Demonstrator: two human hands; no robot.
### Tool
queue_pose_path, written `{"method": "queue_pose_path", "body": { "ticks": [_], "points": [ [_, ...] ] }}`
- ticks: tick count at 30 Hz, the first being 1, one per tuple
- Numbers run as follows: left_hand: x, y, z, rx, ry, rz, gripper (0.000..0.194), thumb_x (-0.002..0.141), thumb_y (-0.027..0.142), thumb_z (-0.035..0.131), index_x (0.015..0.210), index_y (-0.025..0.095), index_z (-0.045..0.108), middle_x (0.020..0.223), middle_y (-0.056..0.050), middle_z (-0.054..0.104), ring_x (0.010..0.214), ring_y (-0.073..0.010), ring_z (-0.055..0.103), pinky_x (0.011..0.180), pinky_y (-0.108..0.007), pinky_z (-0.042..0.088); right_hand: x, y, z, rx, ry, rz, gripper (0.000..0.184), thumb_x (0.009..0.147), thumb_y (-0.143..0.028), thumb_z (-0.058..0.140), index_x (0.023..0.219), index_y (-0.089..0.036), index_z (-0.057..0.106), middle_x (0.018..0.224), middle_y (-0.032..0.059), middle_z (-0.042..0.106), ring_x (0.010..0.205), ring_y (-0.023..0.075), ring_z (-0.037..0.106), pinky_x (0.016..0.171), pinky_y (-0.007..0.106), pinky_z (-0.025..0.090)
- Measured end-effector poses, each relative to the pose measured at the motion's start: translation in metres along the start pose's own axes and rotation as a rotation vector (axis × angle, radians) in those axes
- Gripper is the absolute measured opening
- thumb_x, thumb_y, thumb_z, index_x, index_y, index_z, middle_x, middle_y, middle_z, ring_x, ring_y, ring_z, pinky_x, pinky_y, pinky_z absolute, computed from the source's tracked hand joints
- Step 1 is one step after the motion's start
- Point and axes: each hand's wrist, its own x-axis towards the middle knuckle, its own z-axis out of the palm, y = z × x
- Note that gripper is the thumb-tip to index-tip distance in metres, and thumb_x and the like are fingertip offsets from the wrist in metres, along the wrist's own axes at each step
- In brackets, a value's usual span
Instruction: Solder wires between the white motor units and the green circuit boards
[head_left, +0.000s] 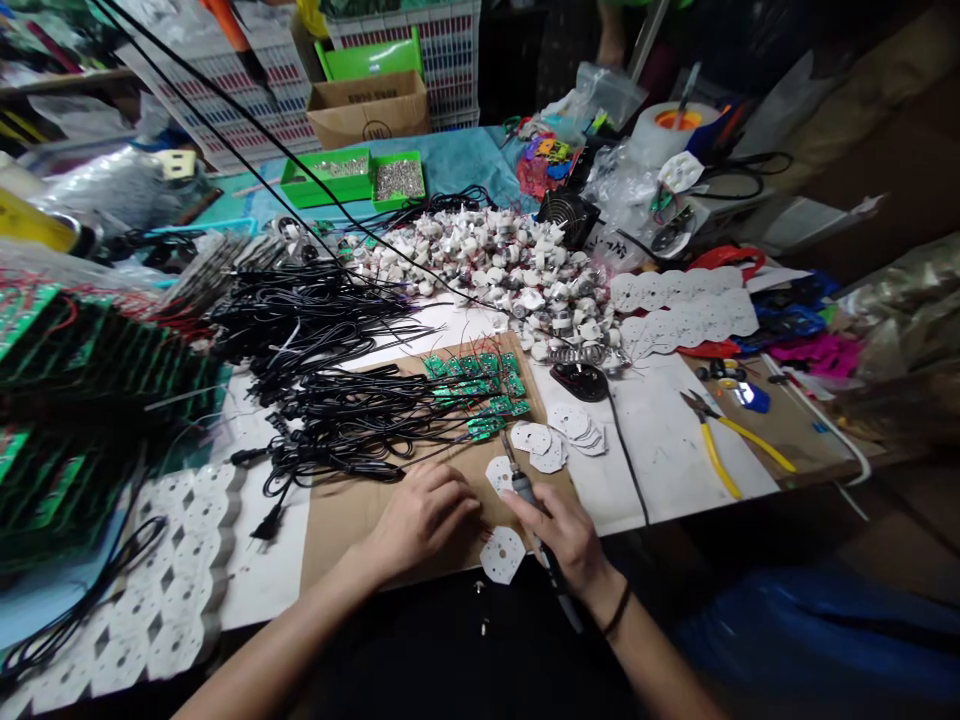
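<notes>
The soldering iron (pixel 520 486) is pinched in the fingers of the right hand (pixel 568 537), over a white disc (pixel 495 470) it partly hides. The left hand (pixel 430 515) curls above cardboard (pixel 330 530); whether its fingers pinch something, I cannot tell.

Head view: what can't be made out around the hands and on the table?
Head view, left hand: whether it holds anything is hidden beneath it.
Head view, soldering iron: its middle is covered by the right hand.
Head view, green boards: blurred, cut off by the left edge.
Head view, metal bits: too small to identify.
</notes>
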Motion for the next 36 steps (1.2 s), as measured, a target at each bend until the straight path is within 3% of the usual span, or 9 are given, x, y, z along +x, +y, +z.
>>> {"method": "queue_pose_path", "body": {
  "ticks": [2, 6, 10, 15, 19, 22, 27, 30, 36],
  "points": [
    [0.006, -0.004, 0.009, 0.063, 0.079, -0.059, 0.023, 0.103, 0.027, 0.049, 0.099, 0.019, 0.07, 0.098, -0.007, 0.071, 0.09, -0.019, 0.062, 0.083, -0.034, 0.051, 0.003, 0.004, 0.004, -0.025, -0.069, -0.043, 0.042, 0.099, -0.007, 0.053, 0.137, -0.023, 0.063, 0.097, 0.0084, 0.067, 0.084, 0.0177, 0.066, 0.076, 0.029, 0.056],
    [0.016, -0.005, 0.018, 0.191, 0.193, -0.136, 0.02, 0.101, 0.022, 0.05, 0.113, 0.019, 0.067, 0.119, -0.01, 0.069, 0.105, -0.0233, 0.06, 0.093, -0.038, 0.052, 0.01, 0.006, 0.014, -0.177, -0.084, -0.026, 0.044, 0.097, -0.004, 0.056, 0.138, -0.02, 0.062, 0.095, 0.0093, 0.066, 0.078, 0.0184, 0.063, 0.071, 0.029, 0.053],
    [0.02, -0.003, 0.019, 0.257, 0.211, -0.118, 0.026, 0.099, 0.017, 0.05, 0.122, 0.018, 0.062, 0.129, -0.012, 0.066, 0.116, -0.0253, 0.059, 0.098, -0.04, 0.051, 0.015, 0.005, 0.024, -0.272, -0.02, 0.057, 0.046, 0.097, -0.007, 0.06, 0.141, -0.022, 0.059, 0.102, 0.011, 0.067, 0.081, 0.0197, 0.064, 0.072, 0.03, 0.053],
    [0.023, -0.002, 0.019, 0.292, 0.18, -0.139, 0.028, 0.096, 0.018, 0.053, 0.123, 0.018, 0.062, 0.13, -0.013, 0.066, 0.119, -0.0274, 0.058, 0.1, -0.043, 0.048, 0.014, 0.001, 0.024, -0.174, 0.122, 0.08, 0.048, 0.094, -0.014, 0.07, 0.14, -0.023, 0.058, 0.099, 0.0086, 0.066, 0.084, 0.0192, 0.066, 0.076, 0.03, 0.055],
    [0.025, 0.0, 0.019, 0.277, 0.155, -0.157, 0.031, 0.096, 0.022, 0.054, 0.127, 0.017, 0.06, 0.134, -0.012, 0.066, 0.126, -0.0287, 0.053, 0.103, -0.045, 0.041, 0.008, -0.002, 0.013, -0.105, 0.171, 0.103, 0.045, 0.094, -0.015, 0.07, 0.137, -0.023, 0.061, 0.098, 0.008, 0.065, 0.081, 0.0177, 0.066, 0.075, 0.028, 0.056],
    [0.026, -0.002, 0.017, 0.248, 0.118, -0.213, 0.029, 0.099, 0.031, 0.054, 0.123, 0.018, 0.062, 0.119, -0.011, 0.072, 0.111, -0.0285, 0.056, 0.095, -0.045, 0.04, 0.005, -0.002, 0.001, -0.021, 0.168, 0.128, 0.039, 0.099, -0.023, 0.063, 0.138, -0.022, 0.061, 0.1, 0.0102, 0.066, 0.087, 0.021, 0.069, 0.077, 0.03, 0.058],
    [0.031, -0.006, 0.012, 0.212, 0.085, -0.323, 0.034, 0.101, 0.043, 0.051, 0.083, 0.02, 0.068, 0.076, -0.006, 0.071, 0.081, -0.0233, 0.054, 0.08, -0.04, 0.036, 0.008, 0.01, -0.027, 0.053, 0.242, 0.223, 0.044, 0.107, -0.043, 0.045, 0.141, -0.02, 0.061, 0.1, 0.0125, 0.069, 0.086, 0.0235, 0.07, 0.075, 0.035, 0.06],
    [0.035, -0.004, 0.011, 0.283, 0.035, -0.27, 0.039, 0.097, 0.046, 0.059, 0.07, 0.02, 0.066, 0.067, -0.006, 0.067, 0.076, -0.0232, 0.053, 0.081, -0.041, 0.035, 0.014, 0.027, -0.042, 0.003, 0.345, 0.341, 0.041, 0.106, -0.042, 0.048, 0.136, -0.021, 0.066, 0.096, 0.0111, 0.071, 0.078, 0.0214, 0.069, 0.07, 0.033, 0.058],
    [0.043, 0.0, 0.015, 0.14, -0.031, -0.046, 0.022, 0.1, 0.029, 0.054, 0.102, 0.023, 0.075, 0.095, -0.007, 0.075, 0.088, -0.0232, 0.061, 0.081, -0.038, 0.042, 0.026, 0.074, -0.051, 0.036, 0.441, 0.633, 0.031, 0.101, -0.036, 0.058, 0.12, -0.019, 0.075, 0.096, 0.0096, 0.077, 0.074, 0.0196, 0.071, 0.069, 0.031, 0.059]
  ]
}}
